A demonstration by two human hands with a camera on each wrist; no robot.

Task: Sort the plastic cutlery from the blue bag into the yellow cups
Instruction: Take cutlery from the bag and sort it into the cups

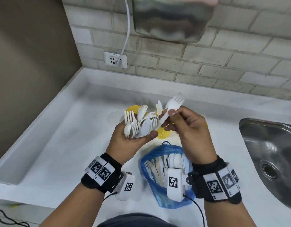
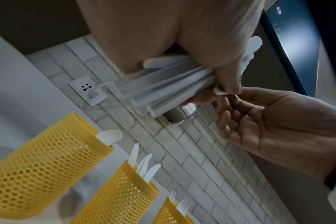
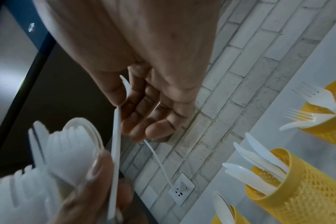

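Observation:
My left hand (image 1: 141, 131) grips a fanned bundle of white plastic cutlery (image 1: 139, 122), spoons and forks mixed, above the counter. My right hand (image 1: 168, 115) pinches the handle of one white fork (image 1: 174, 104), tines up; the handle's lower end still lies against the bundle by my left thumb (image 3: 98, 171). Three yellow mesh cups stand behind my hands: one with a spoon (image 2: 48, 159), one with knives (image 2: 121, 197), one with forks (image 2: 169, 215). The blue bag (image 1: 148, 163) lies open on the counter near me, with more cutlery inside.
A steel sink (image 1: 270, 154) is sunk into the white counter (image 1: 59, 145) at the right. The brick wall behind carries a socket (image 1: 115, 60) with a white cable plugged in, and a steel box (image 1: 172, 17) hangs above.

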